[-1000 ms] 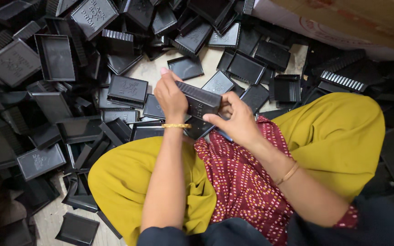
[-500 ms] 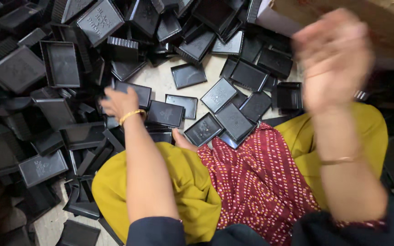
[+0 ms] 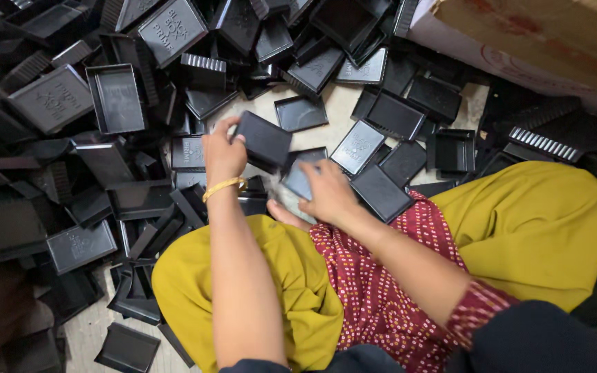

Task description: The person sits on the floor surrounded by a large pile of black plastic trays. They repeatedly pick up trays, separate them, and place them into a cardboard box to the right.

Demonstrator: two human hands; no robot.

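So the person sat cross-legged on the floor (image 3: 326, 114), yellow trousers and a red dotted top, with black plastic trays and lids heaped all round the knees. The left hand (image 3: 224, 153) had its fingers wrapped round a black box piece (image 3: 264, 141), lifted a bit above the pile just ahead of the shins. A gold bangle (image 3: 224, 185) sat on that wrist. The right hand (image 3: 327, 190) was down flat on a grey-black tray (image 3: 300, 174) lying in front of the lap, fingers spread over it, though whether they actually gripped it couldn't be told.

The heap crowded in from the left and top, so only a small patch of pale floor showed between the pieces. A cardboard carton (image 3: 533, 38) took up the top right corner, cut off by the edge. One ribbed lid (image 3: 546, 144) lay by the right knee. Bottom left was a blurry brownish shape, impossible to make out. A bare foot (image 3: 286, 214) peeked out under the right wrist, mostly hidden.
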